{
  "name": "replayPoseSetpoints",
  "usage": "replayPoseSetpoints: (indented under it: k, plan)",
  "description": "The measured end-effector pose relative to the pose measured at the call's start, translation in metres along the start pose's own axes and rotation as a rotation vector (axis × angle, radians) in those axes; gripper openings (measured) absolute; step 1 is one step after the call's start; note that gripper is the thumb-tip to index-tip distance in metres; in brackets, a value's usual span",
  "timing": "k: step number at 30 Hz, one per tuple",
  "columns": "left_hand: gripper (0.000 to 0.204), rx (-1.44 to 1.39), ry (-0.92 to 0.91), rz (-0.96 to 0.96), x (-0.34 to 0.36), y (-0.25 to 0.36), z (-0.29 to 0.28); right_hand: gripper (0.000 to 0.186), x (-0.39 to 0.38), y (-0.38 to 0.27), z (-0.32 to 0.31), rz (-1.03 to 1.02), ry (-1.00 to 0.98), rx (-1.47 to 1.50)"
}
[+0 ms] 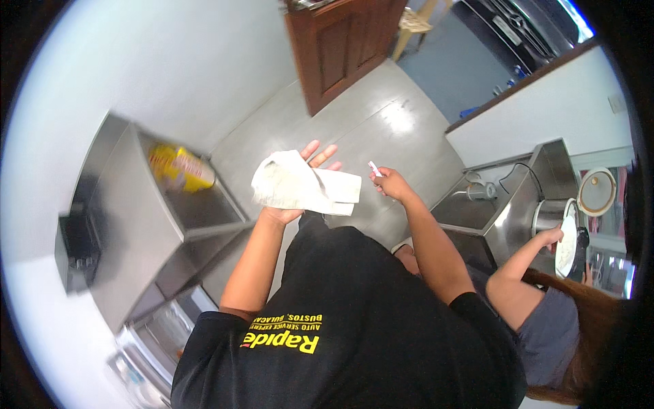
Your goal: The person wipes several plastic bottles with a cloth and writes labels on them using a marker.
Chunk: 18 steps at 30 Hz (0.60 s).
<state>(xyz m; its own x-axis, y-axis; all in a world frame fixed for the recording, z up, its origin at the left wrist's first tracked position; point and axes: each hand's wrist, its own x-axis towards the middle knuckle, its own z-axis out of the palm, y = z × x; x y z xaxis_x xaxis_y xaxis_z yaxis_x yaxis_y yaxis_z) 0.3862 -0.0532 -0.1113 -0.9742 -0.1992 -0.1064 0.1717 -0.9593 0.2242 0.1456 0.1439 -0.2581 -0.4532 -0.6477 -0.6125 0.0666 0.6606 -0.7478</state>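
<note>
A creased off-white paper or cloth, partly folded into a flat rectangle, rests across the palm of my left hand. Its fingertips stick out beyond it, extended, and the rest of the hand is mostly hidden beneath. A short distance to the right, my right hand grips a small, slim white object with some pink on it, too small to name. That object is held apart from the off-white piece.
Steel counters flank me; a yellow package lies left, a white appliance right. A person at lower right holds a white dish near a steel pot. A wooden door stands ajar ahead.
</note>
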Motion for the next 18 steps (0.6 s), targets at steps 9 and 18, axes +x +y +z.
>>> replayPoseSetpoints:
  k: [9,18]
  plan:
    - [0.055,0.014,0.327,-0.457,0.301,0.025,-0.049,0.011,0.081,0.066,-0.189,0.341,0.257,0.595]
    - [0.050,0.213,0.506,-0.451,0.627,0.009,-0.066,0.013,0.213,0.183,-0.365,0.198,0.382,-0.027]
